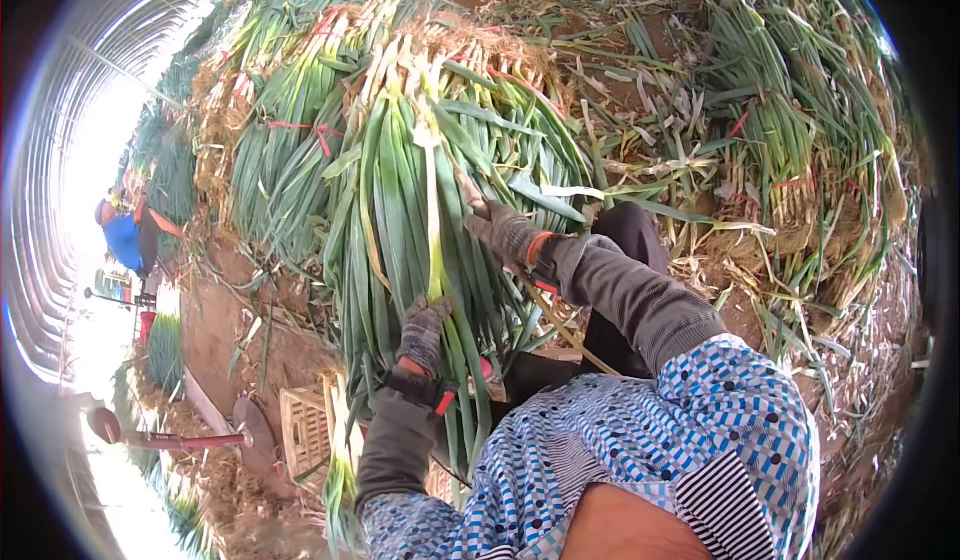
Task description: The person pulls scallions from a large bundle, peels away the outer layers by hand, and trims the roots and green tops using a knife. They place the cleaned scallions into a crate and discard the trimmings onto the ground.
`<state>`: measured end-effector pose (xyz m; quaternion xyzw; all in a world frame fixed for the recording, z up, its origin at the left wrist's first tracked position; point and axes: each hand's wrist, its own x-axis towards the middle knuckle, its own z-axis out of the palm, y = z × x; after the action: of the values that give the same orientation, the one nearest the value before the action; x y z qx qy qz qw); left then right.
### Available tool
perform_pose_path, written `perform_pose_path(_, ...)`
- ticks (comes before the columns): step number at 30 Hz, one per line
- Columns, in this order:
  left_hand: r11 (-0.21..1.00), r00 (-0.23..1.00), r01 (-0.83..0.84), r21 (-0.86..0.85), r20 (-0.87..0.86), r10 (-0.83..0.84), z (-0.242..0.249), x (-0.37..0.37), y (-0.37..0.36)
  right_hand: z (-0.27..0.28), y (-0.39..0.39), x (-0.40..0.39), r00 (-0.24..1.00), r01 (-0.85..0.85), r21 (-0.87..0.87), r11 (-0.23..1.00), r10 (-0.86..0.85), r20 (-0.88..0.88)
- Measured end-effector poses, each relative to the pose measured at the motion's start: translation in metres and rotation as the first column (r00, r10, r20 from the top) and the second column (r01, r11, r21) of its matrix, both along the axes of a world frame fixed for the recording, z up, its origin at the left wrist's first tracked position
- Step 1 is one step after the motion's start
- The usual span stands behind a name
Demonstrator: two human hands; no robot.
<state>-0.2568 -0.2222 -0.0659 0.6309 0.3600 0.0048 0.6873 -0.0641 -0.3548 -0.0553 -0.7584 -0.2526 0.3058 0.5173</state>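
Note:
My left hand [425, 335], in a grey glove, is closed around the leafy lower end of a green onion [433, 225] with a pale yellow-white stalk. This onion lies on a big heap of green onions [385, 175], roots pointing away from me. To the right, my gloved right hand [505, 232] is closed over the leaves. A dry tan leaf [555, 320] appears to run through its fingers, though the grip itself is partly hidden.
Bundles tied with red string [300, 128] lie at the back left, and more bundles [785, 150] at the right. Leaf scraps [640, 110] litter the soil. A slatted crate [305, 430] stands lower left. Farther left is a person in blue [123, 240].

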Motion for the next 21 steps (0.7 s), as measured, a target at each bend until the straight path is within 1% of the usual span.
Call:
perform_pose_path(2, 0.999, 0.998, 0.000, 0.054, 0.069, -0.004, -0.001, -0.009, -0.009, 0.004, -0.002, 0.000, 0.997, -0.035, 0.019, 0.999, 0.033, 0.073)
perform_pose_path(3, 0.998, 0.995, -0.044, -0.049, 0.092, 0.049, 0.002, -0.011, -0.014, -0.008, 0.001, 0.000, 0.995, -0.030, 0.074, 0.997, 0.023, 0.096)
perform_pose_path(4, 0.998, 0.999, 0.016, -0.059, 0.030, -0.014, 0.004, -0.008, -0.012, -0.019, 0.004, 0.000, 0.993, -0.027, 0.129, 0.991, 0.012, 0.120)
perform_pose_path(5, 0.995, 0.997, 0.074, -0.072, -0.032, -0.076, 0.005, -0.004, -0.007, -0.062, 0.019, 0.005, 0.993, 0.017, 0.142, 0.990, -0.033, 0.110)
perform_pose_path(6, 0.988, 0.986, 0.130, -0.085, -0.092, -0.138, 0.007, 0.000, 0.000, -0.084, 0.029, 0.008, 0.992, 0.061, 0.158, 0.986, -0.077, 0.102)
perform_pose_path(7, 0.959, 0.954, 0.273, 0.081, -0.153, -0.259, -0.006, 0.010, 0.011, -0.076, 0.026, 0.007, 0.989, 0.036, -0.052, 0.998, -0.028, 0.142)
perform_pose_path(10, 0.977, 0.991, 0.128, -0.168, -0.018, -0.133, 0.026, 0.041, -0.004, -0.050, 0.013, 0.005, 0.985, 0.004, -0.027, 1.000, 0.000, 0.170)
perform_pose_path(11, 0.974, 0.996, 0.081, -0.212, -0.018, -0.087, 0.024, 0.050, -0.003, -0.019, 0.000, 0.005, 0.990, -0.024, -0.093, 0.995, 0.036, 0.137)
perform_pose_path(13, 0.979, 0.991, 0.128, -0.160, -0.006, -0.131, 0.035, 0.063, 0.000, -0.022, -0.010, 0.018, 1.000, 0.022, 0.207, 0.978, -0.023, 0.001)
perform_pose_path(14, 0.980, 0.989, 0.148, -0.132, -0.004, -0.150, 0.046, 0.068, 0.001, -0.024, -0.014, 0.024, 0.997, 0.056, 0.351, 0.935, -0.032, -0.073)
perform_pose_path(15, 0.974, 0.987, 0.152, -0.165, 0.075, -0.142, 0.061, 0.075, 0.007, -0.023, -0.015, 0.040, 0.982, 0.127, 0.224, 0.966, -0.092, -0.163)
perform_pose_path(16, 0.957, 0.946, 0.249, -0.147, 0.247, -0.208, 0.072, 0.085, 0.016, -0.020, -0.020, 0.055, 0.956, 0.183, 0.085, 0.979, -0.157, -0.249)
perform_pose_path(18, 0.979, 0.963, 0.196, -0.059, 0.202, -0.181, 0.107, 0.117, 0.034, -0.008, -0.038, 0.068, 0.906, 0.293, 0.151, 0.944, -0.223, -0.360)
perform_pose_path(20, 0.979, 0.944, 0.201, 0.017, 0.262, -0.198, 0.130, 0.161, 0.058, -0.016, -0.042, 0.076, 0.869, 0.359, 0.075, 0.930, -0.304, -0.392)
perform_pose_path(21, 0.974, 0.951, 0.199, 0.110, 0.218, -0.219, 0.133, 0.186, 0.079, -0.013, -0.043, 0.079, 0.872, 0.321, 0.069, 0.945, -0.266, -0.411)
